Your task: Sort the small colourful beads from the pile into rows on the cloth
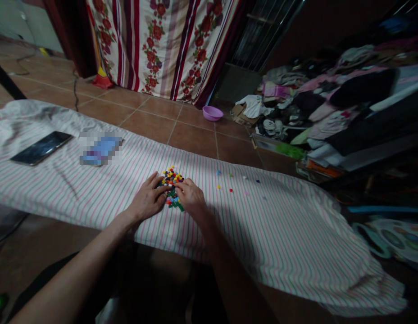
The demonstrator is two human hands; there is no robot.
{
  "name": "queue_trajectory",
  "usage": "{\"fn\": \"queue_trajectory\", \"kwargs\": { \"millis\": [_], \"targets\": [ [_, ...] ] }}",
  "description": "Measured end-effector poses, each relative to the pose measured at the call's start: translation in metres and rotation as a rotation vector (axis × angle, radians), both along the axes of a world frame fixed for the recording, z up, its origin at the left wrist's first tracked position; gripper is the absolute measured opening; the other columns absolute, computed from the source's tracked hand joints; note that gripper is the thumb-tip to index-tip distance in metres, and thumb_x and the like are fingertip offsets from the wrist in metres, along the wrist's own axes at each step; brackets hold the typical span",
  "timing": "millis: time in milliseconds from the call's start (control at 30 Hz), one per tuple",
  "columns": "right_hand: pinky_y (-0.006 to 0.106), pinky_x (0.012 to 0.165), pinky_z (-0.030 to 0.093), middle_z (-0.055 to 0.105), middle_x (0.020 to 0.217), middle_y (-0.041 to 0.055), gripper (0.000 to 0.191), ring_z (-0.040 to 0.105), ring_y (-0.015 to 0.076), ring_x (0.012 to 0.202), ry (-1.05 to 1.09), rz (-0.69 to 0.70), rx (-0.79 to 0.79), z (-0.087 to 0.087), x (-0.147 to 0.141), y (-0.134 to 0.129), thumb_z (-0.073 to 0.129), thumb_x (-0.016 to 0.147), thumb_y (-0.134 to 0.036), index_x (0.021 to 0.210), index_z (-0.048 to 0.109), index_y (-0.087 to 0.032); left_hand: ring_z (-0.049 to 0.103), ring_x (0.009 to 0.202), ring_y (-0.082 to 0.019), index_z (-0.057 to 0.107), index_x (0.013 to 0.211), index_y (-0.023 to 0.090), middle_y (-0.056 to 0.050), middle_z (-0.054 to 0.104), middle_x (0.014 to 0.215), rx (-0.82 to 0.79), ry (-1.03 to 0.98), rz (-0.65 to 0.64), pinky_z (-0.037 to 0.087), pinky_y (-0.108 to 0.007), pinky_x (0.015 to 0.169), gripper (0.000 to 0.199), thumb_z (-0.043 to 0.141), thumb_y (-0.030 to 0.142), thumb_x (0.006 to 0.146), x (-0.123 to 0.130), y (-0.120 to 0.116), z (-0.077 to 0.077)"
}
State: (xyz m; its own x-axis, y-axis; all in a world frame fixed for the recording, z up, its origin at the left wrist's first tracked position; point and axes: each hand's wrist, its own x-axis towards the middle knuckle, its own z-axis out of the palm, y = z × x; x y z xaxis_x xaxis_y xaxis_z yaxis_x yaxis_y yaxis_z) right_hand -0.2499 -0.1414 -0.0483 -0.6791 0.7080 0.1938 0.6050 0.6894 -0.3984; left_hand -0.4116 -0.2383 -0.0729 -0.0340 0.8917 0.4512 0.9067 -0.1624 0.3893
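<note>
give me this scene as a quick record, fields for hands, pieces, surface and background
left hand: the left hand touches the pile's left side, fingers spread
right hand: the right hand is at the pile's right side, fingers bent; whether it grips a piece is unclear
pile: small multicoloured pieces, heaped between the hands
apart: a few single pieces right of the pile, including a red piece
surface: striped cloth
far left: dark-screened device
floor: pink-purple basin
background: floral curtain
</note>
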Motion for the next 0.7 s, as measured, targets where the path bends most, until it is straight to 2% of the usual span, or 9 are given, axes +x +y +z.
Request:
{"fn": "queue_trajectory", "kwargs": {
  "millis": [167, 267, 500, 700],
  "targets": [
    [0.026, 0.081, 0.046, 0.064, 0.107, 0.0047, 0.026, 0.062, 0.017, 0.095, -0.165, -0.079, -0.061, 0.014, -0.011, -0.002, 0.052, 0.094, -0.029, 0.111, 0.07, -0.026, 0.043, 0.134, -0.028, 0.069, 0.112, 0.018, -0.013, 0.058, 0.129, 0.035, 0.004, 0.024, 0.036, -0.056, 0.116, 0.034, 0.045, 0.027, 0.091, -0.001, 0.003, -0.007],
    [0.025, 0.082, 0.045, 0.065, 0.108, 0.0036, 0.023, 0.062, 0.0162, 0.099, -0.194, -0.121, -0.089, 0.017, -0.019, -0.003, 0.055, 0.092, -0.032, 0.109, 0.069, -0.025, 0.044, 0.133, -0.027, 0.069, 0.11, 0.018, -0.011, 0.06, 0.129, 0.046, 0.013, 0.024, 0.036, -0.055, 0.117, 0.032, 0.045, 0.027, 0.091, -0.001, 0.004, -0.005],
    [0.026, 0.079, 0.044, 0.067, 0.105, 0.0037, 0.018, 0.064, 0.0168, 0.095, -0.186, -0.19, -0.099, 0.017, -0.031, -0.004, 0.057, 0.09, -0.031, 0.102, 0.068, -0.024, 0.052, 0.127, -0.021, 0.067, 0.112, 0.016, -0.011, 0.063, 0.127, 0.026, 0.017, -0.035, 0.032, -0.051, 0.12, 0.033, 0.043, 0.017, 0.088, -0.002, 0.005, 0.0],
    [0.026, 0.074, 0.044, 0.068, 0.095, 0.0026, 0.011, 0.064, 0.0166, 0.087, -0.081, -0.189, -0.1, 0.018, -0.032, -0.005, 0.057, 0.086, -0.026, 0.088, 0.068, -0.024, 0.056, 0.124, -0.021, 0.069, 0.102, 0.018, -0.009, 0.066, 0.124, 0.019, -0.032, -0.023, 0.035, -0.051, 0.118, 0.029, 0.045, 0.016, 0.085, -0.001, 0.007, 0.004]
  ]
}}
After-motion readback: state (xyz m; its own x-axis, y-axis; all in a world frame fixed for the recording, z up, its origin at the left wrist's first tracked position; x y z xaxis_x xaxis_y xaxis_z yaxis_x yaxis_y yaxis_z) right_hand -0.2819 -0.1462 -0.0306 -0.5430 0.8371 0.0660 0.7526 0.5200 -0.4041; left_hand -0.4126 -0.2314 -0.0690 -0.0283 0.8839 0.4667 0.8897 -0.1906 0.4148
